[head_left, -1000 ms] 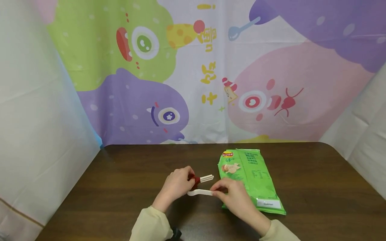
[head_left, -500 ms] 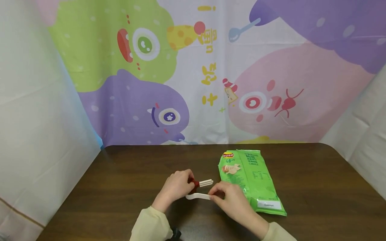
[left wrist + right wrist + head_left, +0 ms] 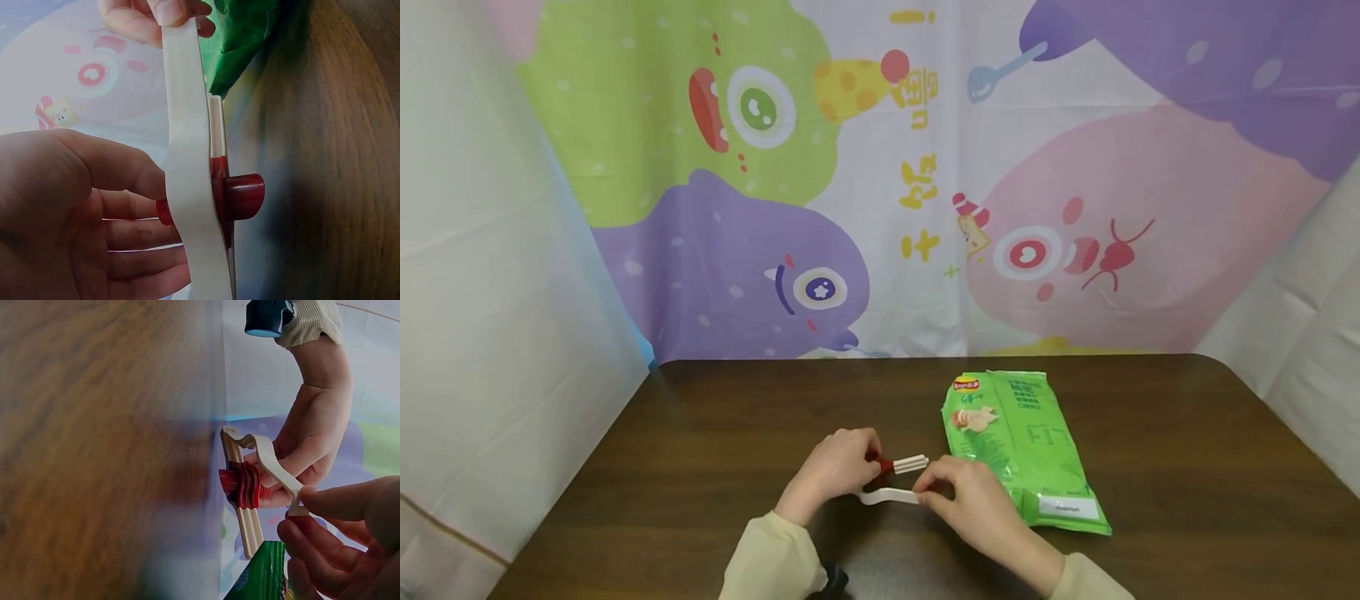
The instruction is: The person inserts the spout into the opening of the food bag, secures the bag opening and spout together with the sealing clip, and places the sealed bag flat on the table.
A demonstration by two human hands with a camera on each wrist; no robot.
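Observation:
In the head view my left hand (image 3: pixel 838 465) holds a red-and-white bag clip by its red middle part (image 3: pixel 883 469). The left wrist view shows thumb and fingers about that part, with a short red tube (image 3: pixel 245 197) sticking out of the other side. My right hand (image 3: pixel 967 504) pinches the free end of the clip's curved white arm (image 3: pixel 273 464) between thumb and fingers. In the right wrist view this arm stands swung away from the straight white bar (image 3: pixel 250 531), joined to it at the far end. The clip is held above the table.
A green chip bag (image 3: pixel 1022 442) lies on the brown table (image 3: pixel 715 450), right beside the right hand. A printed cartoon curtain (image 3: pixel 925 317) stands behind the table, with pale cloth (image 3: pixel 512 292) at the sides.
Both hands have shifted slightly toward me with the clip, the right one also a little left, away from the bag. The holds look the same.

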